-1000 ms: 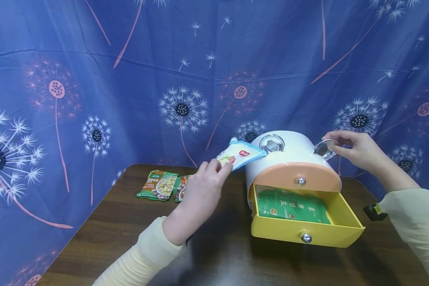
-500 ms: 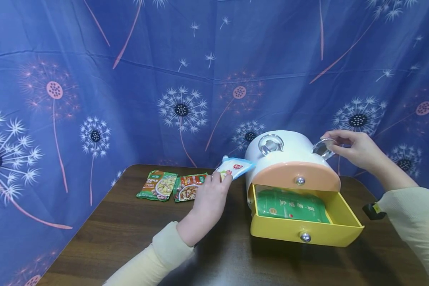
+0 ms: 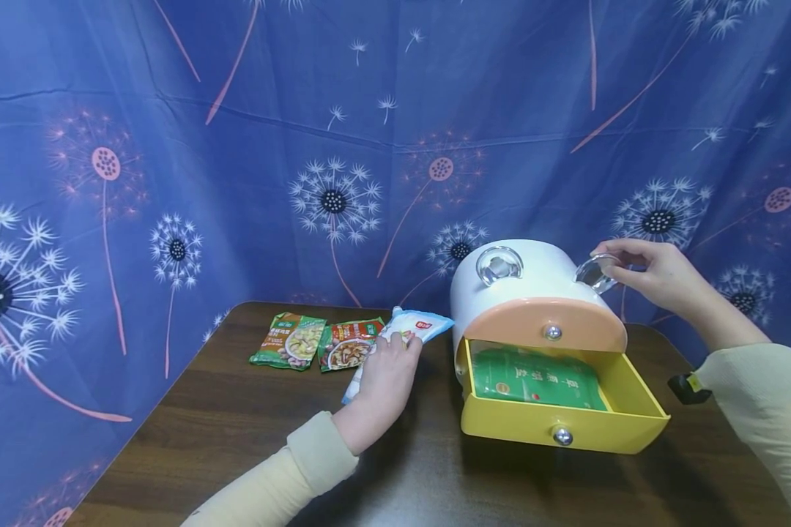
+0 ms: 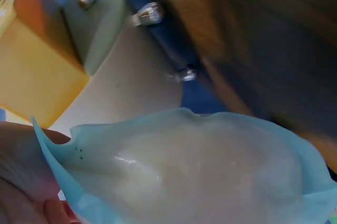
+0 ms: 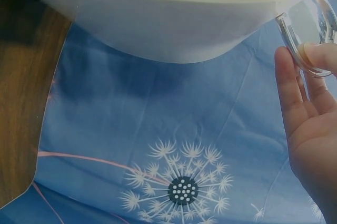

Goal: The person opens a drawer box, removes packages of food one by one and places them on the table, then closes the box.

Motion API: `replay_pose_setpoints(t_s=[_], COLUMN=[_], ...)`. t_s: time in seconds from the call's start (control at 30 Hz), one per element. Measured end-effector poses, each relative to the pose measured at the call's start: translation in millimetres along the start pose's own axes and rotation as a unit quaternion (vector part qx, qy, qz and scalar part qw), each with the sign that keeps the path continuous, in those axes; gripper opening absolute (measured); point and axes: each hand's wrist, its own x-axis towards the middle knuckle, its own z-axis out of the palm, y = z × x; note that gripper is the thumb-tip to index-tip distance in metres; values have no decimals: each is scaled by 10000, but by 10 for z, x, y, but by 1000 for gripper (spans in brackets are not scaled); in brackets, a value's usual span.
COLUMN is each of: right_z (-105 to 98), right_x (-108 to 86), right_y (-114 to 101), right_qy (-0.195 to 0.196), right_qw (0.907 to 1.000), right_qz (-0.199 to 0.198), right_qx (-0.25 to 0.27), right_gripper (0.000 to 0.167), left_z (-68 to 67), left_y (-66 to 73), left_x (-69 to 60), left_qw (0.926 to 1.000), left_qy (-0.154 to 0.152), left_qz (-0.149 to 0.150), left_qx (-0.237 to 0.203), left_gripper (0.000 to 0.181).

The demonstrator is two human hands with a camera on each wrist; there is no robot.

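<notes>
My left hand point(image 3: 389, 377) grips a white and light-blue plastic packet point(image 3: 428, 322) left of the drawer box. In the left wrist view the packet's pale back point(image 4: 210, 166) fills the lower part, with fingers point(image 4: 21, 166) at its left end. With thumb and fingers, my right hand point(image 3: 659, 278) pinches the shiny silver ring-shaped ear point(image 3: 596, 272) on the right of the white rounded box point(image 3: 540, 271). The box's yellow lower drawer point(image 3: 521, 428) is pulled out, and a green packet point(image 3: 537, 377) lies flat in it. The orange upper drawer point(image 3: 534, 322) is closed.
Two food packets, one green and orange point(image 3: 288, 341), the other green and red point(image 3: 349, 344), lie on the dark wooden table point(image 3: 211, 432) to the left. A second silver ear point(image 3: 499, 265) tops the box. Behind hangs a blue dandelion-print cloth point(image 3: 250, 197).
My left hand has brought the white packet down and to the left, away from the box, beside the green and red packet. My right hand stays at the silver ear.
</notes>
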Motion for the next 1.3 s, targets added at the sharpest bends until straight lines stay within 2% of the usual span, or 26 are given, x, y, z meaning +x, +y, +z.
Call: replay_pose_setpoints(t_s=[0.27,0.43,0.67,0.8,0.9,1.07,1.3], right_z=[-17,-2,5,-3,-9,-9,-2], right_x=[10,16,8,0,3,5,11], right_y=[-8,-20,-24,-22,-17,-2,-9], right_qy=[-78,-13,-104,-115,-111,-91,-61], right_qw=[9999,10000,9999,9998,9997,9997,9999], right_qz=[69,50,96,145,185,225,143], right_qx=[-45,-42,-24,-63,-91,-95,-74], right_gripper=[40,38,41,42,42,42,42], left_z=[120,152,227,262,265,278,375], left_y=[-31,-9,11,20,31,89,194], left_x=[-122,-181,-250,-255,-228,-181,-155], left_qw=[9975,9945,9870,9840,9828,9801,9800], left_qy=[-225,-392,-823,-887,-918,-1171,-1414], left_qz=[624,900,1319,1496,1558,1547,1206], left_qx=[245,371,417,396,381,411,714], left_gripper=[17,20,22,26,30,35,15])
